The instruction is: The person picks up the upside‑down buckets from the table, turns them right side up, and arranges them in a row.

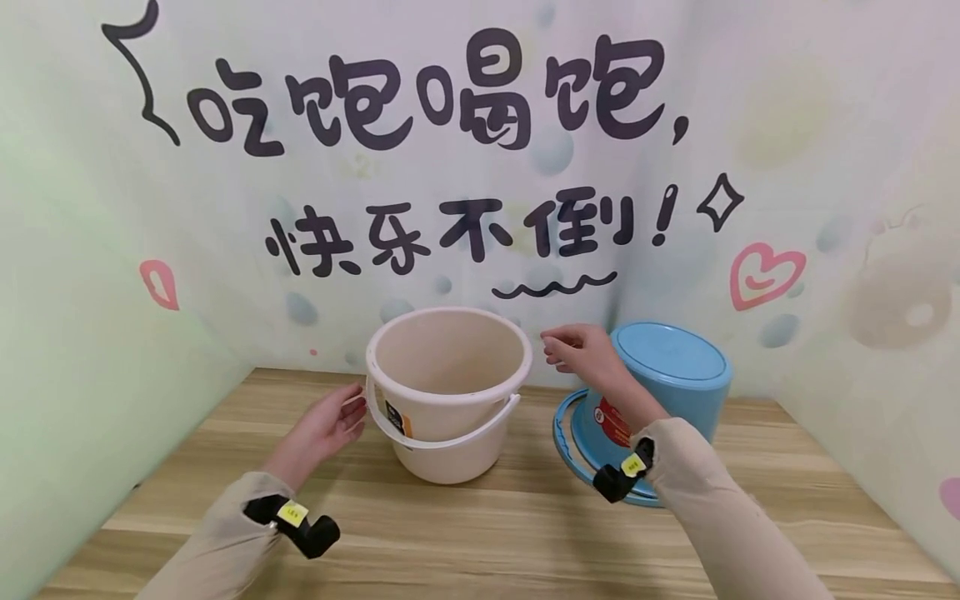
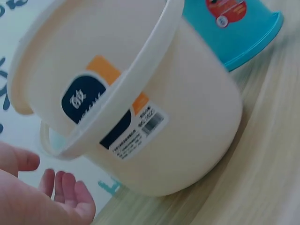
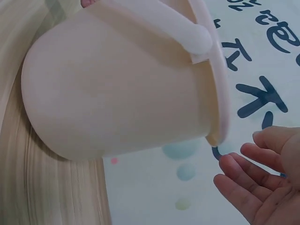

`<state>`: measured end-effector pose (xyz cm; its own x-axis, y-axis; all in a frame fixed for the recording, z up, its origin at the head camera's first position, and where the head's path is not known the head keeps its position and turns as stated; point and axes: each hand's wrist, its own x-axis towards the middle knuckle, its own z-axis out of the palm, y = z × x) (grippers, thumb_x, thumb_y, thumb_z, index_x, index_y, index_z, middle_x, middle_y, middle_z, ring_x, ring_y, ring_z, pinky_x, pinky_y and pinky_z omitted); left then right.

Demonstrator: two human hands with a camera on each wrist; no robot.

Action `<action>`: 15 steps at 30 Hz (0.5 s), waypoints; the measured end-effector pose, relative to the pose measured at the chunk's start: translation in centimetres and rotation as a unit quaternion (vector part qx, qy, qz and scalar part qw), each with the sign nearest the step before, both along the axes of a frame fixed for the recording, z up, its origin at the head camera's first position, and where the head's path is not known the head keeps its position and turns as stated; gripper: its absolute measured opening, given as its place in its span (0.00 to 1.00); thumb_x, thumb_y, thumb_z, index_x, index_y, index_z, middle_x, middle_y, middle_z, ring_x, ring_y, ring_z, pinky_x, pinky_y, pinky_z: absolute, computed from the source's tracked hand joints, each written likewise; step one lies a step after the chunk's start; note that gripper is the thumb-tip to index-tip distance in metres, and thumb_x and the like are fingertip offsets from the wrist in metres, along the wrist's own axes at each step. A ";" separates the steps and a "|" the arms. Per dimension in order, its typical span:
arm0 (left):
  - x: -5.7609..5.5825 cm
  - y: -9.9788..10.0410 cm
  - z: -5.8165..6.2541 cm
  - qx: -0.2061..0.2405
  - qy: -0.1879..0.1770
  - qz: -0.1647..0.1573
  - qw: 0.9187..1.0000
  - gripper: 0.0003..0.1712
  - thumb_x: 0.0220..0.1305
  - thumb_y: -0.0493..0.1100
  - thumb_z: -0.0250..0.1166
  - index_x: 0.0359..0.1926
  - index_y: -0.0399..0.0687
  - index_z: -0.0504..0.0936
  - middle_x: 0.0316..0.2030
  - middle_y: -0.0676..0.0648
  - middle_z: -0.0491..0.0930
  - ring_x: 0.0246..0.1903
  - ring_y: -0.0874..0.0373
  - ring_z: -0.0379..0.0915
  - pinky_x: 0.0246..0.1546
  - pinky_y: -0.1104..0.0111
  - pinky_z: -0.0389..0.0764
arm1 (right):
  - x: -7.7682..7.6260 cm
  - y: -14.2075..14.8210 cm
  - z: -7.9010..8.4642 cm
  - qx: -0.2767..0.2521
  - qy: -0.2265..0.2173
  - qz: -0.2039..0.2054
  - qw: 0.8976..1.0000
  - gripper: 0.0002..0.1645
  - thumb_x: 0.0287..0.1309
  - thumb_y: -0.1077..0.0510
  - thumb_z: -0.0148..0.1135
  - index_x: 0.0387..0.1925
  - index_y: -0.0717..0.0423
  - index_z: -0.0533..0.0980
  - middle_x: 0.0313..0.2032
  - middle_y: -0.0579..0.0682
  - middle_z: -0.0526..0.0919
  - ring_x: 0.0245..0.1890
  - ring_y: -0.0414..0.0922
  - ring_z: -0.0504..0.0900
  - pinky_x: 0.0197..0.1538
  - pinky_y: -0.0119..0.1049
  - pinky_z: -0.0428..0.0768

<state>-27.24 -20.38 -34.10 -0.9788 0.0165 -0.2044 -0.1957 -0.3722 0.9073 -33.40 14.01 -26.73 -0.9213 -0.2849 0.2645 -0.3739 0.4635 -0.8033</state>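
Observation:
A cream plastic bucket (image 1: 450,462) stands upright on the wooden table, its handle (image 1: 457,440) hanging down across the front. Dark blue and orange show on its label (image 2: 136,131). My left hand (image 1: 333,423) is just left of the bucket near the rim, fingers loosely bent and holding nothing. Off the right side of the rim, my right hand (image 1: 588,354) hovers with relaxed fingers and nothing in it; the right wrist view shows a gap between its fingertips (image 3: 227,164) and the bucket. Right of it, partly behind my right forearm, a blue bucket (image 1: 675,354) stands upside down.
The blue bucket's handle (image 1: 564,433) lies around its lower left side at table level. Behind the table (image 1: 480,542) hangs a printed cloth backdrop (image 1: 450,183) with black lettering. Pale cloth walls stand at both sides.

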 end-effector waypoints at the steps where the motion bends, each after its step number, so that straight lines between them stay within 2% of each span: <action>1: 0.3 0.1 0.2 0.005 -0.003 0.007 1.000 0.07 0.70 0.43 0.44 0.41 0.47 0.67 0.36 0.52 0.67 0.35 0.65 0.66 0.41 0.72 0.68 | 0.3 0.4 0.0 0.006 0.003 0.002 1.000 0.19 0.63 0.55 0.54 0.50 0.64 0.74 0.40 0.60 0.79 0.38 0.50 0.79 0.41 0.39 0.79; 6: 2.4 0.4 0.9 0.009 -0.008 0.003 1.000 0.10 0.71 0.43 0.43 0.46 0.44 0.65 0.40 0.50 0.63 0.38 0.63 0.63 0.42 0.72 0.68 | 2.0 2.6 -0.3 0.031 0.018 0.030 0.999 0.18 0.63 0.56 0.54 0.49 0.65 0.75 0.37 0.57 0.80 0.36 0.49 0.80 0.40 0.40 0.79; 9: 4.0 0.9 1.1 0.006 -0.009 -0.013 1.000 0.14 0.71 0.45 0.41 0.52 0.42 0.61 0.41 0.50 0.64 0.39 0.63 0.63 0.43 0.71 0.68 | 3.0 3.6 -0.7 0.042 0.027 0.042 0.998 0.18 0.63 0.57 0.54 0.48 0.66 0.75 0.35 0.55 0.81 0.35 0.49 0.80 0.40 0.42 0.79; 15: 7.0 2.9 0.9 -0.008 0.010 -0.052 0.999 0.17 0.71 0.46 0.42 0.53 0.38 0.60 0.40 0.49 0.67 0.40 0.60 0.64 0.44 0.69 0.68 | 4.9 5.2 -1.7 0.066 0.038 0.046 0.996 0.19 0.61 0.55 0.56 0.48 0.65 0.76 0.33 0.52 0.82 0.34 0.50 0.79 0.39 0.40 0.79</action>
